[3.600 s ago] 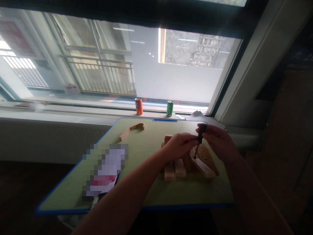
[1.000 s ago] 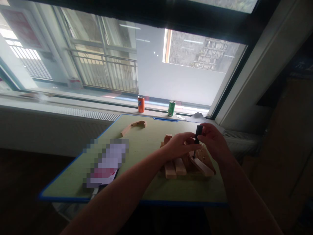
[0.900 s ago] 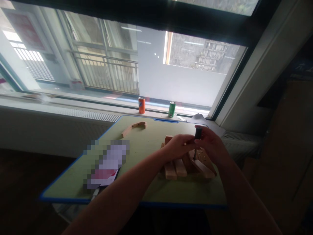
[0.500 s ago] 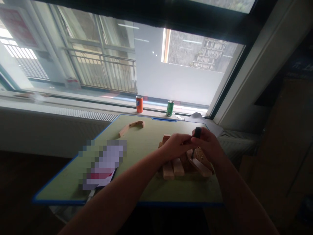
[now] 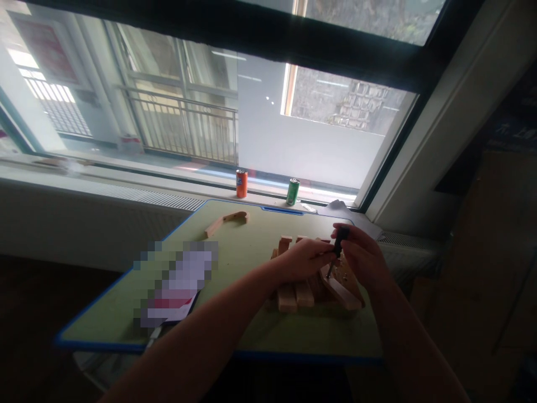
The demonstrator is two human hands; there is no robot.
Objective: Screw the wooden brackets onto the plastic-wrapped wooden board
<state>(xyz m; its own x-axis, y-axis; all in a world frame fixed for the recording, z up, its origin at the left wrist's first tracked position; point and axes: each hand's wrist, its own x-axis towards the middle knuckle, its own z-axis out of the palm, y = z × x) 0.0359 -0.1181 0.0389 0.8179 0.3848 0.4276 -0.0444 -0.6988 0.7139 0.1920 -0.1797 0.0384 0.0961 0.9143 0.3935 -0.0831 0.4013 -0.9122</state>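
Note:
A screwdriver (image 5: 341,240) with a black handle leans over the wooden pieces. Its metal shaft points down onto a pale slanted wooden strip (image 5: 344,294). My right hand (image 5: 364,253) is closed around the handle from the right. From the left, my left hand (image 5: 305,258) pinches the screwdriver low on its handle, partly covering the wood below. Two pale wooden bars, a left bar (image 5: 287,300) and a right bar (image 5: 305,293), stick out under my left wrist. Small brass-coloured bits, perhaps screws, lie on a brown wooden surface beside the strip.
A curved wooden piece (image 5: 226,220) lies towards the back of the green blue-edged table (image 5: 247,268). A blurred-out paper-like item (image 5: 180,285) is at its left. On the windowsill stand an orange can (image 5: 241,184) and a green can (image 5: 293,192), with grey cloth or paper (image 5: 338,209) nearby.
The screwdriver now tilts more, its handle leaning to the right. My right fingers have shifted on the handle and look looser. The whole view has moved slightly.

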